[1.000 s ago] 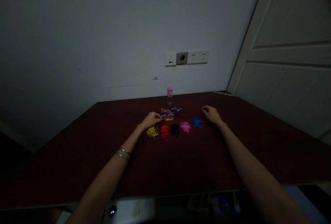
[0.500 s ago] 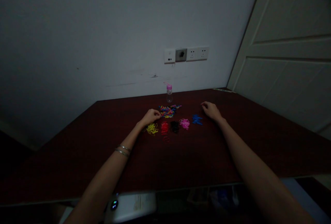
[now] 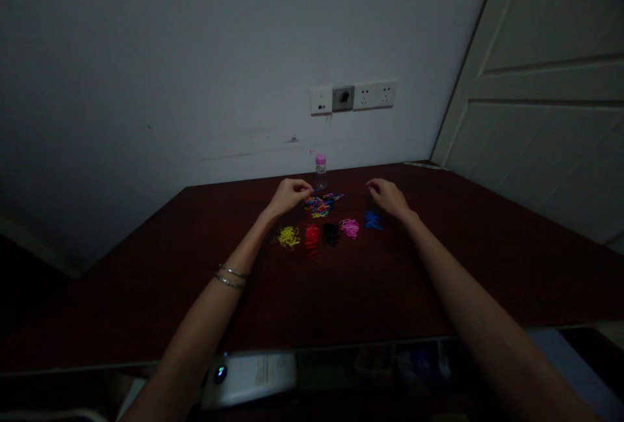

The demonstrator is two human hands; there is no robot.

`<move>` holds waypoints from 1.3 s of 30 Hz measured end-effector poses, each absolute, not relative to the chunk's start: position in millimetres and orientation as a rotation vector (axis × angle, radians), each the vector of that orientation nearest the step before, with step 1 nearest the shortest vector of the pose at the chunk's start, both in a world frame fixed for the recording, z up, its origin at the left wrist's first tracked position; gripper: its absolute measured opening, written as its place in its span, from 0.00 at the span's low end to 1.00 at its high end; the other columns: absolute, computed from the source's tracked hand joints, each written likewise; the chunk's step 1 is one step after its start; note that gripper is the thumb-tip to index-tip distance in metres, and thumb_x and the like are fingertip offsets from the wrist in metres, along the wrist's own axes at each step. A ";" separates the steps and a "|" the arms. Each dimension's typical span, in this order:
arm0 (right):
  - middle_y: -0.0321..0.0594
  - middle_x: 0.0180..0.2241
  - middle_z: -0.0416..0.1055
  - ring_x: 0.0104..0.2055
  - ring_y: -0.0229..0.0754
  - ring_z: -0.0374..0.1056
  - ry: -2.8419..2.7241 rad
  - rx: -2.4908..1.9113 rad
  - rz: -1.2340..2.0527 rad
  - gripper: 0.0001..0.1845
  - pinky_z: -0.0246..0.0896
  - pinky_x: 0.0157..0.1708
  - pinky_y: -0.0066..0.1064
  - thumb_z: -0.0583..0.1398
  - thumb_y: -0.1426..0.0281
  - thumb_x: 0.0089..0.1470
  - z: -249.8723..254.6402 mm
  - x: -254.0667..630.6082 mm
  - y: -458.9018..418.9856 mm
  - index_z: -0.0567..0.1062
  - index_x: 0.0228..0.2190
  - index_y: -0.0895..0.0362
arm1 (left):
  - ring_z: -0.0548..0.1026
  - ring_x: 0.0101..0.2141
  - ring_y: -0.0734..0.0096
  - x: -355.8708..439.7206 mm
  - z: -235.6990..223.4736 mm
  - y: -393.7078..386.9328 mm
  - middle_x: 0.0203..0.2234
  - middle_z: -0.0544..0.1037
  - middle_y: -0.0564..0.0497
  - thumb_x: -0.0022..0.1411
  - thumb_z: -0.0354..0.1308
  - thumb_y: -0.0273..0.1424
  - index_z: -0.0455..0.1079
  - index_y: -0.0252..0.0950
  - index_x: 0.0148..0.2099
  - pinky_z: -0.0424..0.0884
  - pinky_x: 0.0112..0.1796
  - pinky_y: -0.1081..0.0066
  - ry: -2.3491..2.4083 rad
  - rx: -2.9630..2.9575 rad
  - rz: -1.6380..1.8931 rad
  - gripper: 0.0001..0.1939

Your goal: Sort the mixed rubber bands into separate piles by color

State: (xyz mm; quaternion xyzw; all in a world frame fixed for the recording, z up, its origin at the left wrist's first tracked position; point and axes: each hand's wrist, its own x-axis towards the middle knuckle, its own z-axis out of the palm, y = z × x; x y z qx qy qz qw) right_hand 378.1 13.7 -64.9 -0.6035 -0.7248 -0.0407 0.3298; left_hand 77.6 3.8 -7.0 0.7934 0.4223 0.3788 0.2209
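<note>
My left hand [image 3: 288,196] is closed in a pinch above the left edge of the mixed heap of coloured rubber bands [image 3: 319,206]. A small blue rubber band [image 3: 316,189] shows at its fingertips. To the right of the heap, my right hand [image 3: 389,197] hovers with curled fingers; whatever they hold, if anything, is too small to see. Sorted piles lie in a row in front: yellow bands [image 3: 288,237], red bands [image 3: 312,238], black bands [image 3: 331,234], pink bands [image 3: 350,227] and blue bands [image 3: 372,220], the blue ones nearest my right hand.
A clear bottle with a pink cap [image 3: 320,173] stands behind the heap, close to the wall. Wall sockets [image 3: 374,95] are above it. A panelled door [image 3: 546,90] is at right. Below the table's front edge lies a white device with a lit display [image 3: 253,378].
My left hand has lifted away from the heap's left side, up and slightly right, with a blue band at its fingertips. My right hand has shifted left and a little farther back.
</note>
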 end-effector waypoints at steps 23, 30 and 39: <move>0.41 0.35 0.71 0.35 0.38 0.66 -2.082 -0.845 0.231 0.15 0.61 0.36 0.30 0.57 0.67 0.51 -38.7 288.5 -18.2 0.73 0.41 0.58 | 0.68 0.26 0.75 87.4 -17.1 1.4 0.24 0.75 0.49 0.51 0.55 0.32 0.75 0.28 0.33 0.63 0.28 0.75 1.042 2.238 1.002 0.12; 0.40 0.34 0.72 0.36 0.38 0.65 -2.153 -0.857 0.134 0.09 0.59 0.36 0.30 0.56 0.70 0.53 -37.1 284.9 -21.5 0.75 0.35 0.56 | 0.68 0.24 0.76 92.8 -23.4 0.1 0.21 0.74 0.50 0.51 0.56 0.33 0.75 0.29 0.31 0.63 0.27 0.75 0.989 2.239 0.948 0.12; 0.42 0.33 0.73 0.35 0.39 0.67 -2.082 -1.012 0.196 0.11 0.60 0.36 0.31 0.56 0.66 0.53 -44.8 317.3 -4.3 0.77 0.34 0.57 | 0.69 0.25 0.75 84.9 -29.9 7.2 0.24 0.76 0.47 0.51 0.57 0.34 0.76 0.29 0.33 0.62 0.27 0.75 1.084 2.244 0.924 0.13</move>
